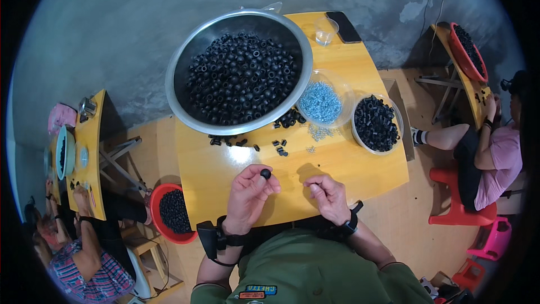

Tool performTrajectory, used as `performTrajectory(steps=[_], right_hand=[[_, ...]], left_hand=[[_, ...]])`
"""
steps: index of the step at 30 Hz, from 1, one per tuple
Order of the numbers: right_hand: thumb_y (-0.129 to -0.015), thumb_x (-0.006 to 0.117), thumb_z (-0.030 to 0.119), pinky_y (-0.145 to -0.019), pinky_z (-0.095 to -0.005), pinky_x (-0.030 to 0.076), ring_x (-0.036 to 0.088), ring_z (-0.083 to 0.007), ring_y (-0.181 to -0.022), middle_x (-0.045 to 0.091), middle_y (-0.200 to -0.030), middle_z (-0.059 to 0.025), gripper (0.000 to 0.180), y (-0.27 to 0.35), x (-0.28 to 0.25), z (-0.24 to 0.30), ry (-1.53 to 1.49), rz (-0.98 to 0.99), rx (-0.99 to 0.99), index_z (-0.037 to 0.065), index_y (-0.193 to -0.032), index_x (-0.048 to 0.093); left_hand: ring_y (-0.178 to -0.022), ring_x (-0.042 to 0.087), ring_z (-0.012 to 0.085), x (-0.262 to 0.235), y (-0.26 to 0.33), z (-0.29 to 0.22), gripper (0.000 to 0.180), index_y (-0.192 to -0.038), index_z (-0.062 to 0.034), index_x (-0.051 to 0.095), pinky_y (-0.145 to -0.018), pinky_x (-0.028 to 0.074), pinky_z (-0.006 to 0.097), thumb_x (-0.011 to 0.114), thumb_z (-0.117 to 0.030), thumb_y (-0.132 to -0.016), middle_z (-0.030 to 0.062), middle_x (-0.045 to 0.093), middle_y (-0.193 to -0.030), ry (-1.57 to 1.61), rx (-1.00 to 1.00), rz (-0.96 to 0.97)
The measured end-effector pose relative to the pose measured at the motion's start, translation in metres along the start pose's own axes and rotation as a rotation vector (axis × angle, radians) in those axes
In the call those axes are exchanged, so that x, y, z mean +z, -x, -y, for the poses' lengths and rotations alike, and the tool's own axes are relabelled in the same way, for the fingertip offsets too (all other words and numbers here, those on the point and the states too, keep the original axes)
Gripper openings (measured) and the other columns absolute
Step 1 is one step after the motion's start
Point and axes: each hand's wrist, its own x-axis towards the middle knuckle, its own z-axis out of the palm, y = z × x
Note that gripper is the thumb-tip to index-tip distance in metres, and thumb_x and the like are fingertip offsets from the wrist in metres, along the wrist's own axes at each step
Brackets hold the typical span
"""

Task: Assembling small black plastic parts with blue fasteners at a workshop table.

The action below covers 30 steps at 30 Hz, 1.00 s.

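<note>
Above the near part of the yellow table (365,171), my left hand (245,200) pinches a small round black piece (265,174) between thumb and fingers. To its right, my right hand (332,200) is closed with thumb and forefinger together; whatever is between the fingertips is too small to make out. Ahead of my hands stands a large steel basin (170,87) heaped with hollow, rounded black pieces (242,79). Right of it are a clear bowl of tiny bluish see-through pieces (320,102) and a tub of short black pieces (375,124).
Loose black pieces (280,149) lie in front of the basin. A clear cup (325,36) and a dark phone (344,27) are at the far edge. On the floor at left sits a red basin (156,222) of black pieces. Other people work at side tables left and right.
</note>
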Motion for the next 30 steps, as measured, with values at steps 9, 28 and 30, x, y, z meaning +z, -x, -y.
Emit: performTrajectory(steps=[9, 28, 30], right_hand=[[-0.084, 0.048, 0.007, -0.058, -0.0268, 0.040, 0.051, -0.0175, -0.062, 0.052, -0.069, -0.0076, 0.008, -0.005, -0.021, 0.008, 0.024, -0.034, 0.032, 0.001, -0.085, 0.054], [-0.073, 0.055, 0.000, -0.061, -0.0376, 0.045, 0.055, -0.0321, -0.070, 0.054, -0.079, -0.0126, 0.010, -0.072, -0.015, 0.012, 0.826, -0.006, -0.320, 0.003, -0.082, 0.058], [-0.073, 0.055, -0.001, -0.061, -0.0376, 0.045, 0.055, -0.0322, -0.070, 0.054, -0.079, -0.0126, 0.010, -0.075, -0.016, 0.012, 0.834, 0.001, -0.328, 0.003, -0.081, 0.059]], left_hand=[[-0.066, 0.059, 0.0187, -0.017, 0.048, 0.023, 0.015, -0.095, -0.0004, 0.052, -0.062, 0.048, 0.028, 0.054, -0.006, -0.082, 0.0132, 0.060, -0.080, 0.062, -0.078, -0.017], [-0.067, 0.058, 0.0147, -0.022, 0.065, 0.038, 0.018, -0.094, 0.0013, 0.055, -0.064, 0.048, 0.025, 0.056, -0.013, -0.084, 0.0109, 0.061, -0.078, 0.000, -0.034, -0.060], [-0.067, 0.058, 0.0145, -0.024, 0.063, 0.039, 0.017, -0.095, 0.0012, 0.055, -0.064, 0.048, 0.025, 0.056, -0.012, -0.084, 0.0105, 0.061, -0.078, -0.016, -0.044, -0.066]])
